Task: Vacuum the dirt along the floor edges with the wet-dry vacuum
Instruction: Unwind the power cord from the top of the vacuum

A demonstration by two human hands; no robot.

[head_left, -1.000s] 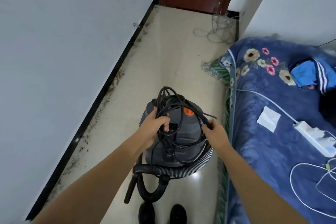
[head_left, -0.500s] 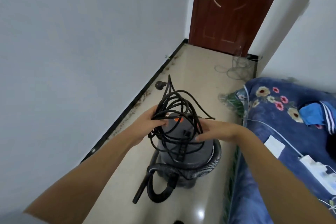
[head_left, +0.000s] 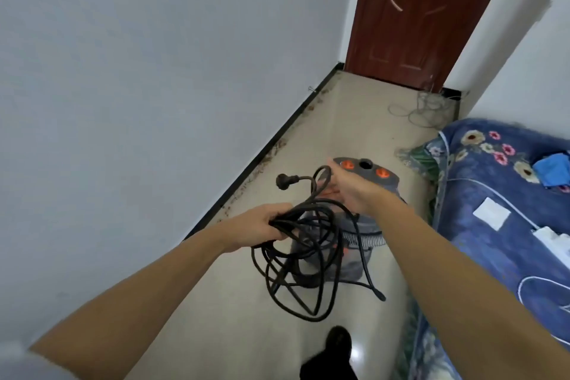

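The grey wet-dry vacuum [head_left: 364, 227] with orange buttons stands on the floor beside the bed, its ribbed hose [head_left: 368, 242] wrapped round the body. My left hand [head_left: 262, 227] grips a bundle of black power cord [head_left: 296, 274] whose loops hang in front of the vacuum. Above the vacuum's lid, my right hand [head_left: 347, 191] pinches a cord loop just behind the plug [head_left: 281, 181], which sticks out to the left. Brown dirt [head_left: 273, 149] lies along the black baseboard by the left wall.
A bed with a blue floral cover [head_left: 493, 200] fills the right side, with a white power strip [head_left: 552, 239] on it. A brown door [head_left: 416, 12] closes the far end, with a wire tangle [head_left: 422, 109] on the floor before it. My shoe [head_left: 339, 345] is at the bottom.
The cord bundle has come off the vacuum's lid. My left hand carried it left and down, and my right hand moved to the loop by the plug.
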